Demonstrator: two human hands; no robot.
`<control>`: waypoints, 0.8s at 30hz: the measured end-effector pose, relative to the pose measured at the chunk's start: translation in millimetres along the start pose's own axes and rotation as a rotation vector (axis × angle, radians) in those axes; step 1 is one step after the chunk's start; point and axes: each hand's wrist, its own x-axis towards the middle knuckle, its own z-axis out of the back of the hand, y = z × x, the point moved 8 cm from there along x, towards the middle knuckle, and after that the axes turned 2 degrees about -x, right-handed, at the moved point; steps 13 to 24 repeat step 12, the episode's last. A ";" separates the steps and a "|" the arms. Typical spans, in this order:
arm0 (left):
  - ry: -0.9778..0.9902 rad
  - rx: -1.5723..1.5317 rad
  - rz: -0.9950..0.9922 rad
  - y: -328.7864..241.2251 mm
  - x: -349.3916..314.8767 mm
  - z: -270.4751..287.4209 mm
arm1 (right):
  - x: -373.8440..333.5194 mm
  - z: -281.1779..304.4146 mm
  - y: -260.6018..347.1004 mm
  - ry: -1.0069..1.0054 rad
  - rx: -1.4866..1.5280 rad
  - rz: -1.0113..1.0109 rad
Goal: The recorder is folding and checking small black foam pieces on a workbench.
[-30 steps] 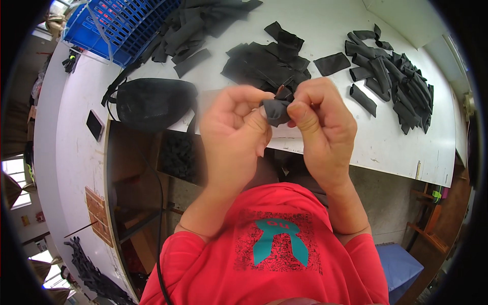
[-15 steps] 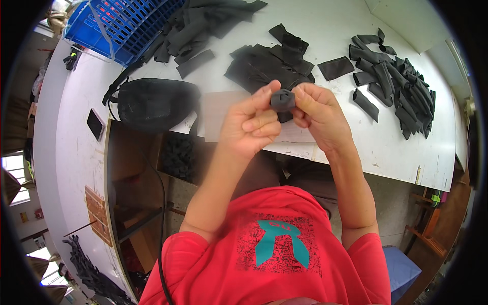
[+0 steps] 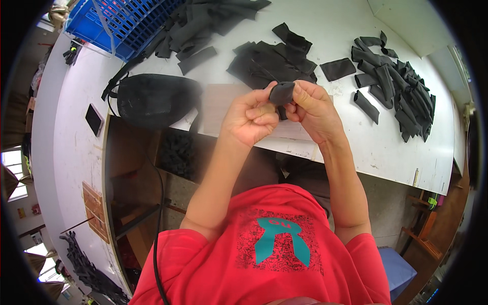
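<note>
Both hands meet over the front edge of the white table, fingers closed on a small dark grey fabric tube (image 3: pixel 282 94). My left hand (image 3: pixel 252 118) pinches its left end between thumb and forefinger, the other fingers curled in. At the right end, my right hand (image 3: pixel 316 109) grips it with thumb and fingers. Just beyond the hands lies a heap of flat black fabric pieces (image 3: pixel 267 65). A single flat piece (image 3: pixel 338 69) rests to its right. Farther right is a pile of rolled black fabric tubes (image 3: pixel 401 96).
A blue plastic basket (image 3: pixel 124 25) stands at the back left, beside more black cloth strips (image 3: pixel 195 30). A black rounded mesh-like object (image 3: pixel 155 100) sits left of the hands. A phone-like dark slab (image 3: pixel 94 120) lies on the left table. A pale board (image 3: pixel 216 109) is under my hands.
The fabric tube has turned in my fingers: its open, folded end faced up before, and now its smooth side shows. Both hands keep their hold and have barely shifted.
</note>
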 end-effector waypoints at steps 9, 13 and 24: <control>0.240 0.799 -0.489 8.4 -34.6 -58.8 | 11.5 -3.2 27.1 0.148 -0.213 0.106; 0.155 0.832 -0.525 -9.8 -22.8 -28.4 | 16.9 5.6 -16.3 0.158 -0.080 -0.011; 0.155 0.832 -0.525 -9.8 -22.8 -28.4 | 16.9 5.6 -16.3 0.158 -0.080 -0.011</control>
